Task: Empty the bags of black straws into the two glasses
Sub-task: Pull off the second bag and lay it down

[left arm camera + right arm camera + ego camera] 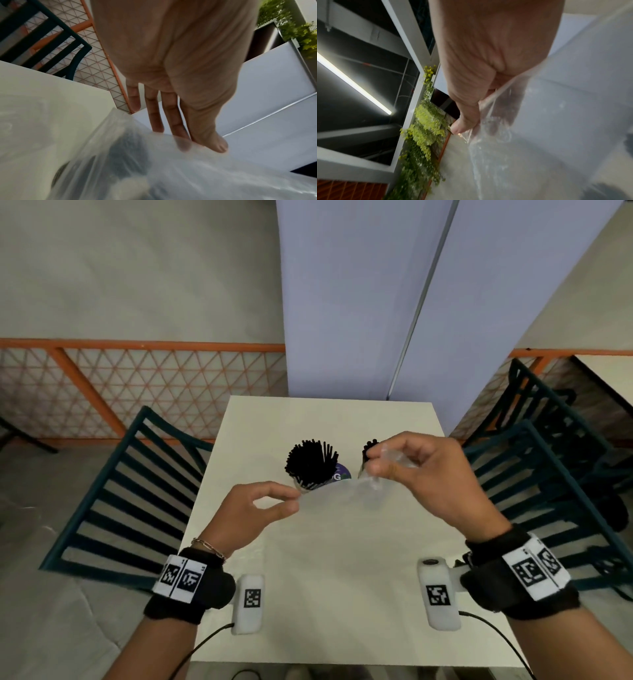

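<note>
Landmark: left glass [310, 474], mid-table [329, 577], packed with black straws [310, 462]
Risk: clear bag [337, 498] hangs slack in front of both glasses; a sideways tug or drop, I judge, could catch straw tips and topple one
Bag: looks empty, stretched between the hands, just nearer me than the left glass
Left hand [253, 513]: thumb and forefinger pinching the bag's left edge
Right hand [431, 474]: fingertips gripping the bunched right corner
Second glass [368, 470]: right of the landmark, mostly hidden; straws poke above it
</note>
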`<state>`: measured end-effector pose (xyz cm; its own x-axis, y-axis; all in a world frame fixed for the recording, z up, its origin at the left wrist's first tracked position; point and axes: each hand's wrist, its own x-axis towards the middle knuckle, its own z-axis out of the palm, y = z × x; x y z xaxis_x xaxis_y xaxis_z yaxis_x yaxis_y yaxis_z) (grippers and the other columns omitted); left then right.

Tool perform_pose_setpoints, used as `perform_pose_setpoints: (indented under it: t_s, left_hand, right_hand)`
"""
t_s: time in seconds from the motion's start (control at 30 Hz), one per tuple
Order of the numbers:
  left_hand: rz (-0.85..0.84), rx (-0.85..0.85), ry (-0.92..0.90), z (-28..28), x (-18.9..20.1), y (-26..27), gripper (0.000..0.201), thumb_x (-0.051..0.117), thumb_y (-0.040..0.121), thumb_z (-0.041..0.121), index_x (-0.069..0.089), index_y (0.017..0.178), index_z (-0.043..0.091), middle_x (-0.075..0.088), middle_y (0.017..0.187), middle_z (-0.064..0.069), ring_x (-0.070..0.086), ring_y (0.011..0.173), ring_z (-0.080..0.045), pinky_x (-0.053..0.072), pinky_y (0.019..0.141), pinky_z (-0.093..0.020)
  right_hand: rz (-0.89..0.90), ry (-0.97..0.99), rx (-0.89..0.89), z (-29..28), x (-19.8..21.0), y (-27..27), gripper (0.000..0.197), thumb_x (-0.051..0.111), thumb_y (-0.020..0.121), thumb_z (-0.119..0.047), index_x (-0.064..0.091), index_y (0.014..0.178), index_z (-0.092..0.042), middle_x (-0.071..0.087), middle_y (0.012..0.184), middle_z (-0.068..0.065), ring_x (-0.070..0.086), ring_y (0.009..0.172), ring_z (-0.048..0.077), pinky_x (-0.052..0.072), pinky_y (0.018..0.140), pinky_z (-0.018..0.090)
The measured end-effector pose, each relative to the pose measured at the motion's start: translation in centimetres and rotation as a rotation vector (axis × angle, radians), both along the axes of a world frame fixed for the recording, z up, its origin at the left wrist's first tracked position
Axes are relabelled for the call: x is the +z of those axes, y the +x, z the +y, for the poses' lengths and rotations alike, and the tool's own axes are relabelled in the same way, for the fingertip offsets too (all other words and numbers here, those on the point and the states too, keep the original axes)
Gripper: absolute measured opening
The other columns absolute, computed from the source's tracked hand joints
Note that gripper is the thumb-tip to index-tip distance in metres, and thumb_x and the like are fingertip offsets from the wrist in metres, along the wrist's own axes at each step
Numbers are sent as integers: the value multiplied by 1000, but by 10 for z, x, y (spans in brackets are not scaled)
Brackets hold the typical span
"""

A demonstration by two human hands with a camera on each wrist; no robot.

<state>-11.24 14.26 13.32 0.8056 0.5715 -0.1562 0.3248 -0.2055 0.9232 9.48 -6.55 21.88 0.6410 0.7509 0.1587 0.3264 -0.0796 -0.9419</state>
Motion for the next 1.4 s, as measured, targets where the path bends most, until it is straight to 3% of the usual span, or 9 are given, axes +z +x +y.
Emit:
perform_pose_setpoints:
  t_s: [0.13, 0.47, 0.63, 0.73, 0.83, 1.0, 1.1, 1.27, 1.4]
  left_hand:
    - [-15, 0, -18, 0, -4, 0, 12, 85, 89, 23, 84, 99, 28, 82, 105, 15, 73, 103, 1, 49, 96, -18]
    - [-125, 182, -180, 7, -23, -3, 11, 76, 97, 13, 83, 88, 15, 77, 88, -22, 71, 67, -19, 61, 69, -26]
    - [-209, 361, -200, 5, -18, -3, 15, 75, 98, 16, 78, 86, 9, 58, 55, -8, 50, 46, -21, 54, 46, -25]
    - [-330, 496, -396, 8, -14, -6, 13, 69, 101, 26, 74, 101, 15, 70, 70, -6, 61, 49, -12, 57, 50, -27]
    - [-255, 281, -653, 3, -24, -16, 62, 68, 84, 66, 74, 120, 16, 81, 98, -10, 75, 79, -20, 64, 74, -38]
    - [-104, 399, -479, -25, -50, -20, 19, 76, 96, 26, 79, 100, 7, 69, 80, -11, 56, 43, -17, 49, 44, -27]
    - [-28, 510, -250, -30, -63, -21, 20, 69, 102, 31, 77, 94, 15, 65, 74, -8, 41, 33, -14, 35, 35, -22]
    - [165, 480, -38, -33, -68, -28, 48, 74, 87, 59, 68, 121, 26, 73, 103, 1, 72, 77, -21, 62, 72, -42]
    - [128, 269, 261, -42, -43, -22, 106, 93, 66, 57, 39, 155, 37, 50, 149, 16, 50, 133, -6, 43, 113, -40]
  right_hand:
    - [177, 125, -95, -4, 6, 6, 22, 78, 85, -28, 79, 98, -10, 83, 99, 6, 79, 100, 23, 60, 95, 28]
    - [378, 139, -315, -15, -14, 31, 14, 70, 97, -8, 78, 105, 0, 83, 101, 8, 77, 99, 17, 62, 81, 22]
    - [488, 100, -312, -24, -27, 30, 15, 65, 100, -10, 79, 104, -9, 83, 101, -7, 76, 90, 9, 65, 73, 25]
    - [615, 176, -302, -28, -22, 33, 18, 61, 103, -11, 78, 108, -11, 82, 99, -2, 76, 88, 11, 66, 83, 33]
    - [762, 256, -350, -31, -24, 34, 19, 63, 103, -16, 77, 113, -9, 81, 106, 4, 76, 94, 18, 67, 80, 32]
    - [667, 110, -449, -44, -49, 28, 22, 63, 104, -19, 75, 116, -6, 80, 116, 10, 78, 102, 30, 66, 83, 38]
    - [564, 37, -461, -55, -64, 19, 20, 61, 105, -16, 75, 115, -5, 83, 106, 9, 79, 96, 31, 66, 79, 36]
    - [402, -32, -327, -65, -62, 13, 20, 58, 107, -16, 73, 117, -7, 82, 109, 11, 79, 84, 31, 67, 73, 32]
    - [235, -122, -64, -64, -40, -3, 18, 58, 106, -14, 74, 114, -7, 83, 102, 7, 78, 82, 36, 64, 70, 29]
